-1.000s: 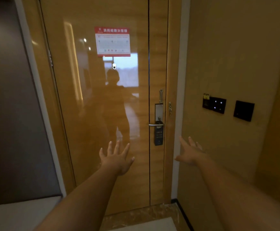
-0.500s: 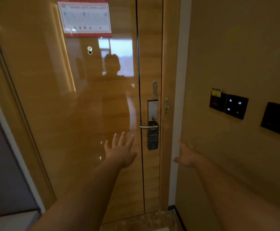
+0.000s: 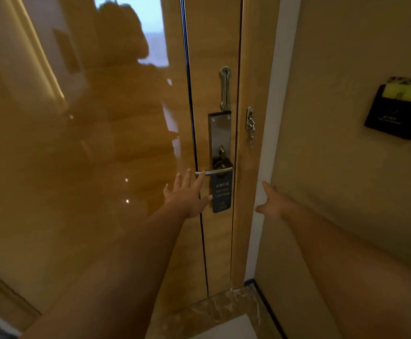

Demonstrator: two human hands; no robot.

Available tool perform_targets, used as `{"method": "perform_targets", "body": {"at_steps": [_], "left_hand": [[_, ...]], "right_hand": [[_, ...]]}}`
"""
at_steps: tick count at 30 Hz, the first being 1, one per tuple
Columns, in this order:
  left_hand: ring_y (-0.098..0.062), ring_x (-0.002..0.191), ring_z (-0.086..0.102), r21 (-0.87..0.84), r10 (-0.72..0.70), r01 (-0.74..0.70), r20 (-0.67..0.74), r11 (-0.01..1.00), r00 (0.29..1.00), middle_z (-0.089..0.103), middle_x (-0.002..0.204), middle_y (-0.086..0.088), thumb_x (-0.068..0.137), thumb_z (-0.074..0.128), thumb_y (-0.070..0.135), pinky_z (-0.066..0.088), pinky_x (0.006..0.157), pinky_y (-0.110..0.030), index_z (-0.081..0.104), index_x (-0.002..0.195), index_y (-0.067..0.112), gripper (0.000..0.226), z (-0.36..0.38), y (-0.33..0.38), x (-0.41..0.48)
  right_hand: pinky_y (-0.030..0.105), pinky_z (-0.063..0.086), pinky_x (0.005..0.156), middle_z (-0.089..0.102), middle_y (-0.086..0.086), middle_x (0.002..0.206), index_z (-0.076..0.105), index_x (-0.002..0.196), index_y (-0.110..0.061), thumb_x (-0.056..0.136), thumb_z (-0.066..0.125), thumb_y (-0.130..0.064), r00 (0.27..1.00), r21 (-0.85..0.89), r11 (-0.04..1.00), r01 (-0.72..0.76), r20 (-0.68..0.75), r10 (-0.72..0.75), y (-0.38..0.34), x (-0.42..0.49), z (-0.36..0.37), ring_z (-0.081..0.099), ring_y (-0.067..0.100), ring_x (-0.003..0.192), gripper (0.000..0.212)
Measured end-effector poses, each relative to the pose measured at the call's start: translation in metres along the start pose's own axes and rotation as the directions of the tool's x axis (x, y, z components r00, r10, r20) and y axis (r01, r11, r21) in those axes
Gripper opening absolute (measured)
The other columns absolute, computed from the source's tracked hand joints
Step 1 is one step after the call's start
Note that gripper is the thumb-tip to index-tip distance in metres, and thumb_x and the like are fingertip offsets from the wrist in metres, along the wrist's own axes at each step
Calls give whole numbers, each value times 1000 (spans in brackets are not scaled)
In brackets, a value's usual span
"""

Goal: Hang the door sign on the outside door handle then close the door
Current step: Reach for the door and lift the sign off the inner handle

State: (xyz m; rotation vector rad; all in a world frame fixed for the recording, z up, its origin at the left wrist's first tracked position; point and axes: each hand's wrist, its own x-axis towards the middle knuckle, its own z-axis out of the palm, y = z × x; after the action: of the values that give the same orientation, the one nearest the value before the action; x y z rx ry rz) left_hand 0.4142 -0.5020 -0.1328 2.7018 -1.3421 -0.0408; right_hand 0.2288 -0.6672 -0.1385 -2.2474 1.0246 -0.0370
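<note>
The only lettering that can be made out stands on the dark blue door sign (image 3: 221, 195), which hangs from the lever handle (image 3: 214, 172) at about three o'clock from the middle of the view. It carries a short line of Chinese characters, too blurred to read, and under it pale English words that look like "DO NOT DISTURB". The black card holder (image 3: 393, 118) on the wall bears small marks, illegible.

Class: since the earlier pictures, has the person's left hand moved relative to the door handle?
Yes. The left hand has closed in rightward and upward; its fingertips now reach the door handle.
</note>
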Motion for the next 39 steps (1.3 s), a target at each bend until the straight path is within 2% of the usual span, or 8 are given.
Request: {"method": "perform_targets", "body": {"at_steps": [7,11,16,22,26,29,34,39], "left_hand": [[-34,144,-8,-88,116,-112,50,990,992,-11,161,-3,87,43,64,4,109,-64,-10,145,44,81,21,-28,100],[-35,144,1,-148,173,-167,30,975,984,-2,161,-6,86,50,58,13,108,-64,-5,146,41,82,33,-38,122],[-26,132,36,-288,219,-255,-153,923,964,34,149,-6,89,58,37,40,101,-44,22,148,26,70,42,-50,131],[-17,108,52,-319,273,-310,-155,896,949,52,127,-3,90,59,30,40,78,-29,44,136,23,49,45,-53,150],[-18,106,53,-362,364,-359,-56,860,930,54,126,-4,89,60,33,42,81,-33,46,134,24,48,37,-52,162],[-10,103,54,-388,308,-313,-76,867,948,57,124,2,91,52,44,46,81,-32,50,131,28,43,24,-50,167],[0,69,48,-308,290,-458,-461,834,839,48,75,15,98,41,33,34,60,-22,50,84,32,16,-11,-37,162],[-6,70,56,-349,237,-315,-249,883,939,58,80,9,95,49,34,44,55,-26,58,94,26,12,-29,-31,170]], "right_hand": [[42,53,89,57,10,121,39,135,-16,84,62,-18,1000,133,991,-7,5,7,-22,100,35,59,26,101,56],[47,50,94,62,8,109,54,117,-15,82,65,-12,999,264,963,47,-23,-43,-34,147,50,60,29,105,37],[50,43,101,53,22,129,42,131,-4,79,67,-5,996,344,939,-1,-86,32,-37,200,61,51,38,119,58],[39,50,85,70,10,94,66,103,-9,78,73,-24,990,334,933,132,-91,-108,-23,215,67,64,24,90,30],[13,45,57,64,-10,66,67,80,-23,76,75,-29,971,251,939,234,-15,-238,-4,204,37,61,6,63,10],[19,40,52,60,-8,67,60,72,-28,77,72,-32,971,179,954,240,-45,-236,-7,192,11,59,8,63,14],[23,48,67,66,-5,90,63,87,-29,81,67,-28,932,289,904,314,88,-352,-40,164,25,65,10,85,7],[11,40,65,63,-21,91,64,98,-36,80,66,-35,873,282,883,375,214,-439,-85,150,75,57,-13,79,18]]}}
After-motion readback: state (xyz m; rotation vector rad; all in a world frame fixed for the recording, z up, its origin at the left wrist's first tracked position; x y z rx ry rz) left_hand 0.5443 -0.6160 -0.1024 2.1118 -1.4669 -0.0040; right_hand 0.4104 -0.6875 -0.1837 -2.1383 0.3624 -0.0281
